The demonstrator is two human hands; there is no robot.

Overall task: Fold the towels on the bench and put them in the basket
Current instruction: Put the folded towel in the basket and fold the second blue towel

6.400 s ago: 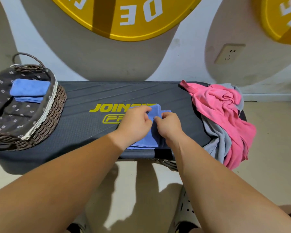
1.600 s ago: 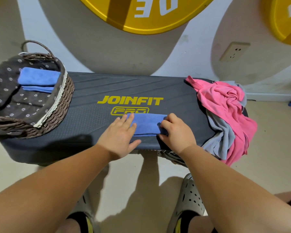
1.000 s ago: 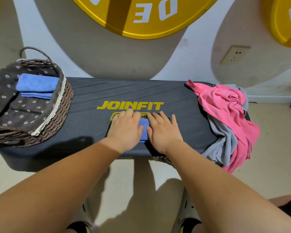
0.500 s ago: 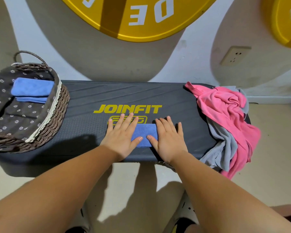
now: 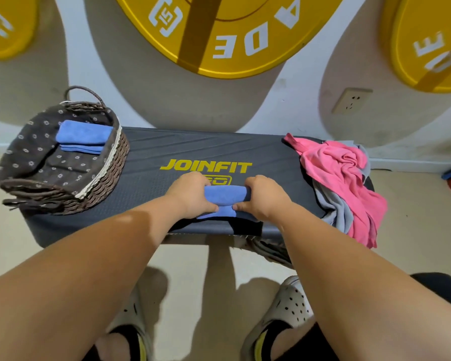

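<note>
A small folded blue towel (image 5: 225, 200) lies near the front edge of the dark bench (image 5: 151, 157). My left hand (image 5: 190, 196) grips its left end and my right hand (image 5: 264, 198) grips its right end, fingers curled over the far edge and thumbs underneath. The far half looks lifted into a fold. A wicker basket (image 5: 107, 183) with a dotted brown liner stands on the bench's left end and holds folded blue towels (image 5: 82, 135). A pink towel (image 5: 341, 178) and a grey towel (image 5: 335, 212) lie crumpled at the right end, hanging over the edge.
Yellow weight plates (image 5: 232, 35) lean on the wall behind the bench. A wall socket (image 5: 352, 100) sits at the right. My feet in pale clogs (image 5: 289, 308) stand on the floor below the bench's front edge.
My hands went from lying flat on the blue towel to curling round its two ends. The far part of the towel has risen off the bench.
</note>
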